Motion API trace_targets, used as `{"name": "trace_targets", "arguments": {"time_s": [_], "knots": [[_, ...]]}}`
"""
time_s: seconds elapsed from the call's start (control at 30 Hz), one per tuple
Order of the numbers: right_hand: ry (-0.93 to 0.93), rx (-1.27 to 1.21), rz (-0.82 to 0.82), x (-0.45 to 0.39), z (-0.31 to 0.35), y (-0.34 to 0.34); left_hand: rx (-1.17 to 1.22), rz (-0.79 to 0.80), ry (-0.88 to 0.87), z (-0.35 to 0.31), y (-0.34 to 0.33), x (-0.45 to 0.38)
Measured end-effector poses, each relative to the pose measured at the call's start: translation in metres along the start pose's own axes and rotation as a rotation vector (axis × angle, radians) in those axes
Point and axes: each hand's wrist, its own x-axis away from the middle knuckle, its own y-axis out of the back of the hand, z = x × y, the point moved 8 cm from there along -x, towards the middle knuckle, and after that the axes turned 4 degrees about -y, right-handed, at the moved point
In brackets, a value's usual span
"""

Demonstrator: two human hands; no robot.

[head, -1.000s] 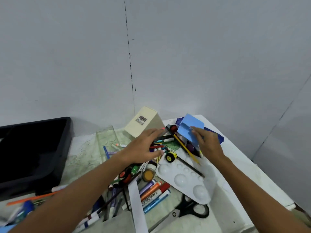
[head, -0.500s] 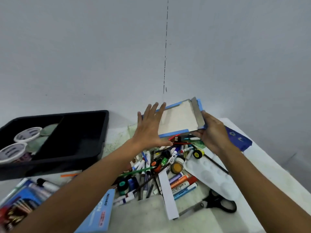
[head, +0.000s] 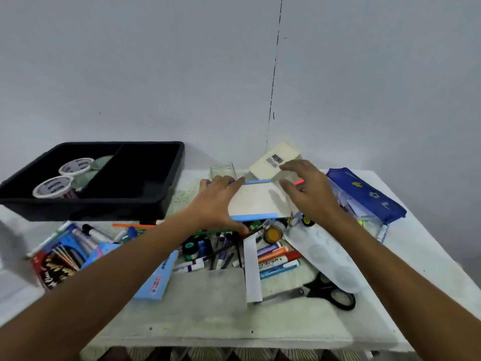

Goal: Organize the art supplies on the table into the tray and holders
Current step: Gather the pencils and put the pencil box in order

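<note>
The left hand [head: 217,204] clamps its fingers round the blue-edged pad [head: 256,200] above the marker heap, beside the black tray [head: 156,201], probably freeing the right hand [head: 309,194], fingers apart.

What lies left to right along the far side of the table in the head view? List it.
Black tray → left hand → blue-edged board → right hand → blue pouch.
</note>
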Motion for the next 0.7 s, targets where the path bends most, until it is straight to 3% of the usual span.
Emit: {"name": "trace_targets", "arguments": {"time_s": [0.1, 0.2, 0.4, 0.7], "knots": [[0.114, 0.332, 0.389, 0.016, 0.004, -0.03, 0.015, 0.023, 0.0, -0.024, -0.006, 0.006], [0.143, 0.582, 0.568, 0.038, -0.016, -0.044, 0.051, 0.018, -0.035, -0.044, -0.015, 0.019], [0.202, 0.626, 0.643, 0.069, -0.033, -0.05, 0.112, 0.117, -0.016, -0.068, -0.027, 0.05], [0.334, 0.537, 0.698, 0.116, -0.031, -0.084, 0.093, 0.063, 0.017, -0.082, -0.044, 0.11]]}}
